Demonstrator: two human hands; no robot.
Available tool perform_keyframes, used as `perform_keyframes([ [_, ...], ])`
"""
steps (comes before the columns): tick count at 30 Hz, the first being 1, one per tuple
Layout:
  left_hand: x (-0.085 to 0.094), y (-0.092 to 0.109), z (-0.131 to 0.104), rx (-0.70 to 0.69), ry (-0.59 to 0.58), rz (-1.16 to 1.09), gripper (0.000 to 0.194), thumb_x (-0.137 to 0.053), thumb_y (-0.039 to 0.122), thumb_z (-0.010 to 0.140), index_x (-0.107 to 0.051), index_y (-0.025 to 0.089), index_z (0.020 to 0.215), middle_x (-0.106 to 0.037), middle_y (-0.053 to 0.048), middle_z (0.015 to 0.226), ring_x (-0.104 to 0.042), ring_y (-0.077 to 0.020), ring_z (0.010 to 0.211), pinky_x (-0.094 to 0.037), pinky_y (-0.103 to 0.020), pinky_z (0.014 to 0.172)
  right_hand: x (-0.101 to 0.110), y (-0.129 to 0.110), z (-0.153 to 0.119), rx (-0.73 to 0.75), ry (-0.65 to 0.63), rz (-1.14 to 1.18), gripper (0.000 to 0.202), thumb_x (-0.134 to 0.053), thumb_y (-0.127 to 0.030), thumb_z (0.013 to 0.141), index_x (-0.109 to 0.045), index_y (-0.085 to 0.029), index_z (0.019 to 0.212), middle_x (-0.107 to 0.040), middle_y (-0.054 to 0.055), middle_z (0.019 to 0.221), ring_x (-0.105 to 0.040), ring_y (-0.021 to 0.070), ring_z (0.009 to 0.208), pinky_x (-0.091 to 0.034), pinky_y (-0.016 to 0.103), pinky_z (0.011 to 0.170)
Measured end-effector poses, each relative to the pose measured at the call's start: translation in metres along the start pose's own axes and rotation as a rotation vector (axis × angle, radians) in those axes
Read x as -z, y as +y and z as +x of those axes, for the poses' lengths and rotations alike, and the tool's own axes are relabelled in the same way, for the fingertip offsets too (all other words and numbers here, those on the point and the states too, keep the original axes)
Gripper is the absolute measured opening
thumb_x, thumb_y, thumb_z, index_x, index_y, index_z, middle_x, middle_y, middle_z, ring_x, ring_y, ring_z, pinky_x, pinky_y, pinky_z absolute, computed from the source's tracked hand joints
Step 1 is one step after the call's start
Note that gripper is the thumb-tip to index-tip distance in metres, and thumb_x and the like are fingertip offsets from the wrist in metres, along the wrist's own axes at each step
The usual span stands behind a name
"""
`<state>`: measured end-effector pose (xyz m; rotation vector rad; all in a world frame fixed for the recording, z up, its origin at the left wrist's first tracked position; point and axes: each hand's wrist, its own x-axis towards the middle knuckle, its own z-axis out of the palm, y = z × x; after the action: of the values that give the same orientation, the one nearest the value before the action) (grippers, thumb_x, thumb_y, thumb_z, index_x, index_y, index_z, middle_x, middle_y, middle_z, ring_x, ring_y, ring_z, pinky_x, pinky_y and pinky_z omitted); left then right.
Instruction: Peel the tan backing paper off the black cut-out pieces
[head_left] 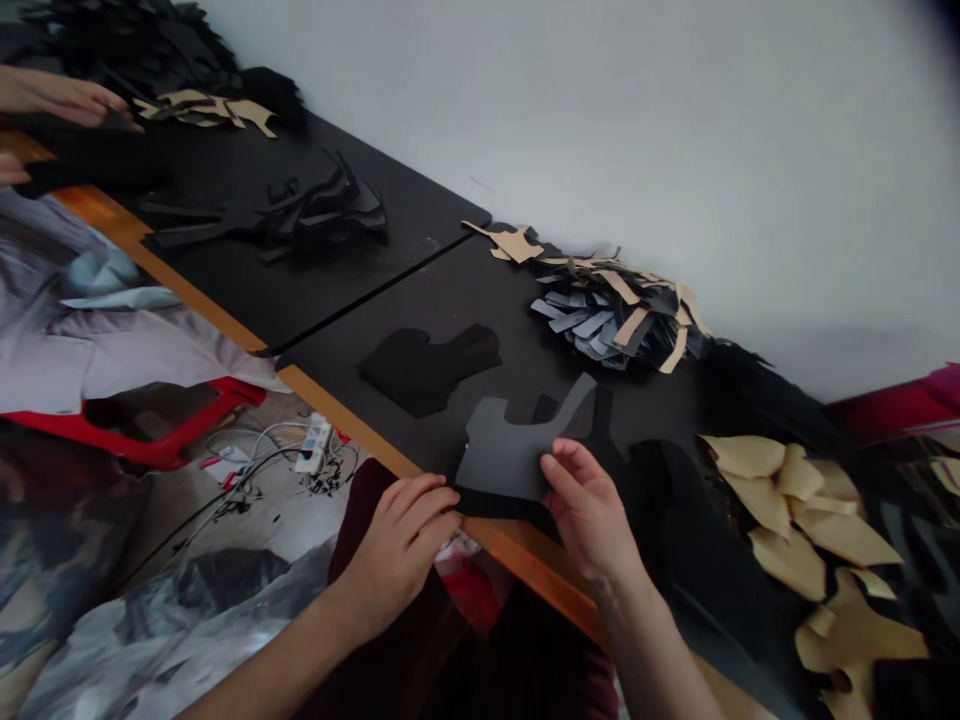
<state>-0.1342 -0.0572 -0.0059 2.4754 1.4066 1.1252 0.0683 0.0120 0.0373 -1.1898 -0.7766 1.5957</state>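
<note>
A flat grey cut-out piece (502, 450) with a long strap-like arm lies over darker pieces at the table's near edge. My right hand (589, 505) pinches its right side between thumb and fingers. At the piece's lower left corner is my left hand (409, 540), its fingers together and bent over the table edge; whether they hold anything is hidden. Beyond them, a black cut-out piece (427, 368) lies flat on the dark table (405, 300).
Grey and tan strips (600, 310) are heaped by the wall. Tan pieces (810, 510) lie at the right. Further left are black strips (322, 215) and another person's hands (75, 100). A power strip (313, 443) and plastic sheeting (187, 640) are on the floor.
</note>
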Motion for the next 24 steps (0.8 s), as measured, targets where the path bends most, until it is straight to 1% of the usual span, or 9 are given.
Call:
perform_keyframes([
  [3, -0.005, -0.001, -0.001, -0.005, 0.001, 0.020, 0.026, -0.049, 0.004, 0.085, -0.058, 0.016, 0.106, -0.065, -0.009, 0.109, -0.050, -0.0229, 0.114, -0.040, -0.040, 0.094, -0.007, 0.007, 0.011, 0.046, -0.021, -0.021, 0.026, -0.078, -0.032, 0.067, -0.059, -0.024, 0.083, -0.052, -0.006, 0.073, -0.045, 0.0077, 0.060, -0.037, 0.017, 0.051],
  [5, -0.006, -0.001, 0.000, -0.016, 0.018, -0.001, 0.022, -0.048, 0.005, 0.085, -0.059, 0.017, 0.100, -0.067, -0.007, 0.103, -0.053, -0.0211, 0.108, -0.041, -0.039, 0.092, -0.008, 0.012, 0.014, 0.045, -0.029, -0.024, 0.026, -0.078, -0.032, 0.067, -0.059, -0.023, 0.083, -0.053, -0.006, 0.073, -0.045, 0.0078, 0.059, -0.036, 0.017, 0.051],
  [11, -0.001, 0.005, -0.001, -0.026, 0.038, -0.078, 0.020, -0.048, 0.003, 0.084, -0.059, 0.018, 0.092, -0.066, -0.005, 0.089, -0.057, -0.0183, 0.094, -0.044, -0.038, 0.089, 0.001, 0.020, 0.000, -0.011, -0.051, 0.000, 0.025, -0.077, -0.032, 0.069, -0.059, -0.023, 0.084, -0.052, -0.006, 0.074, -0.045, 0.0072, 0.060, -0.034, 0.017, 0.052],
  [13, 0.000, 0.009, -0.006, 0.027, 0.054, -0.122, 0.019, -0.050, 0.004, 0.083, -0.059, 0.019, 0.091, -0.065, -0.004, 0.087, -0.057, -0.0184, 0.093, -0.045, -0.037, 0.087, 0.002, 0.020, -0.003, -0.030, -0.054, 0.019, 0.025, -0.077, -0.032, 0.069, -0.060, -0.023, 0.085, -0.052, -0.006, 0.074, -0.045, 0.0070, 0.060, -0.034, 0.017, 0.053],
  [15, 0.000, 0.014, -0.013, 0.212, 0.118, -0.184, 0.014, -0.053, 0.009, 0.083, -0.059, 0.020, 0.089, -0.063, -0.004, 0.087, -0.057, -0.0179, 0.090, -0.046, -0.035, 0.083, 0.002, 0.021, -0.005, -0.036, -0.051, 0.032, 0.025, -0.077, -0.032, 0.069, -0.060, -0.023, 0.084, -0.052, -0.006, 0.074, -0.045, 0.0064, 0.060, -0.035, 0.017, 0.053],
  [17, -0.002, 0.022, -0.017, 0.523, 0.131, -0.321, 0.004, -0.054, 0.018, 0.085, -0.058, 0.020, 0.084, -0.061, -0.003, 0.083, -0.057, -0.0163, 0.081, -0.047, -0.030, 0.074, 0.002, 0.021, -0.005, -0.037, -0.048, 0.040, 0.026, -0.078, -0.032, 0.067, -0.060, -0.023, 0.084, -0.052, -0.006, 0.073, -0.045, 0.0064, 0.059, -0.035, 0.017, 0.053],
  [20, -0.008, 0.034, -0.013, 1.005, 0.053, -0.722, 0.018, -0.052, 0.034, 0.086, -0.058, 0.018, 0.079, -0.059, -0.001, 0.073, -0.055, -0.0136, 0.067, -0.044, -0.025, 0.061, 0.002, 0.022, -0.005, -0.035, -0.045, 0.018, 0.029, -0.079, -0.034, 0.066, -0.059, -0.024, 0.084, -0.053, -0.006, 0.074, -0.046, 0.0077, 0.060, -0.036, 0.019, 0.054],
  [22, -0.012, 0.039, -0.007, 1.193, 0.060, -0.974, 0.023, -0.055, 0.038, 0.083, -0.059, 0.017, 0.076, -0.057, 0.000, 0.066, -0.052, -0.0120, 0.060, -0.042, -0.023, 0.057, 0.002, 0.022, -0.005, -0.027, -0.037, -0.012, 0.030, -0.078, -0.035, 0.066, -0.058, -0.024, 0.085, -0.053, -0.005, 0.074, -0.046, 0.0086, 0.060, -0.036, 0.019, 0.053],
  [24, -0.015, 0.042, -0.001, 1.277, 0.105, -1.106, 0.023, -0.059, 0.037, 0.078, -0.057, 0.016, 0.071, -0.054, 0.002, 0.060, -0.048, -0.0099, 0.055, -0.040, -0.022, 0.055, 0.002, 0.022, -0.005, -0.020, -0.037, -0.023, 0.029, -0.078, -0.035, 0.067, -0.058, -0.024, 0.085, -0.053, -0.004, 0.075, -0.047, 0.0093, 0.061, -0.037, 0.020, 0.054],
])
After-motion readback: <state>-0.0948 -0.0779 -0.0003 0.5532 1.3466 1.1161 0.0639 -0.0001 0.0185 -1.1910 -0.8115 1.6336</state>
